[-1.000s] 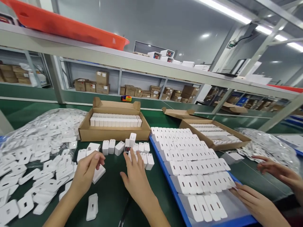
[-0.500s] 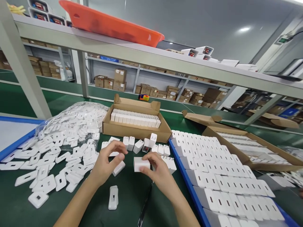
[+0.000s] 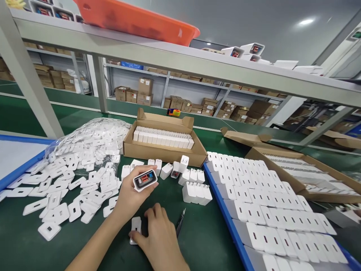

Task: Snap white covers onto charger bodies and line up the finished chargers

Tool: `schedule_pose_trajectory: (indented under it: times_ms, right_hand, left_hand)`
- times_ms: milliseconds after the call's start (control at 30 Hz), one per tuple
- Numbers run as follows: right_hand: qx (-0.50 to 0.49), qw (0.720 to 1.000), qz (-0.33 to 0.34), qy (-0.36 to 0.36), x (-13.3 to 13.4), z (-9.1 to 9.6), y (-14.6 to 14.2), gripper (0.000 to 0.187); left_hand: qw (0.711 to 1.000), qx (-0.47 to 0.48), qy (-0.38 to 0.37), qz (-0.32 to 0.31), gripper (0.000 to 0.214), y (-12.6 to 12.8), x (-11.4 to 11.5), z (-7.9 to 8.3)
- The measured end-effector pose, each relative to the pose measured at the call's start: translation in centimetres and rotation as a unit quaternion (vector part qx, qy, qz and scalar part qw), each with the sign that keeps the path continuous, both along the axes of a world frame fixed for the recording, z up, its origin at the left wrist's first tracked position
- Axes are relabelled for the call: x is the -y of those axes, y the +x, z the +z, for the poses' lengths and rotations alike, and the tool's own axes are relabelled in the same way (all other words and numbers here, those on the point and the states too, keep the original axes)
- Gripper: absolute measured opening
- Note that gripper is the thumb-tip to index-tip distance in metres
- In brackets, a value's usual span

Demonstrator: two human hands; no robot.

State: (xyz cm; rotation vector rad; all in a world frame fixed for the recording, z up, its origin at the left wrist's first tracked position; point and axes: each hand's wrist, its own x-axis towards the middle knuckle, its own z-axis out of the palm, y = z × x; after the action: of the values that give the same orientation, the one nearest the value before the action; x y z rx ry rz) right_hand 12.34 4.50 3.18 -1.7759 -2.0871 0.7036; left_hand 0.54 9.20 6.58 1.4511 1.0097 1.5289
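My left hand [image 3: 128,195] is closed around a white charger housing [image 3: 144,180]. Its end facing me is uncovered, showing red and blue electronic parts inside. Low on the green table lie white cover plates [image 3: 136,224], seemingly stacked, with a small slot in the top one. My right hand [image 3: 159,235] is over their right side, thumb touching the lower part and fingers apart from the thumb. Dark tweezers [image 3: 181,222] lie just right of that hand. Beyond the hands stand several white chargers [image 3: 196,193], some with their prongs up.
A loose heap of white cover plates [image 3: 60,212] spills from a clear bag [image 3: 93,135] at left. Behind is a cardboard box [image 3: 163,151] of white chargers. On the right, a blue-edged tray [image 3: 222,214] holds rows of slotted white chargers. A shelf beam [image 3: 169,60] crosses overhead.
The white charger housing has passed from my right hand to my left, its uncovered end now showing. My right hand has moved down and left to the cover plates.
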Motion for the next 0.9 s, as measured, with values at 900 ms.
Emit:
schedule_pose_trajectory:
  times_ms: [900]
  right_hand:
    - [-0.227, 0.939, 0.027, 0.259, -0.4, 6.1, 6.3, 0.017]
  left_hand:
    - [0.951, -0.135, -0.111, -0.256, 0.026, 2.4, 1.5, -1.5]
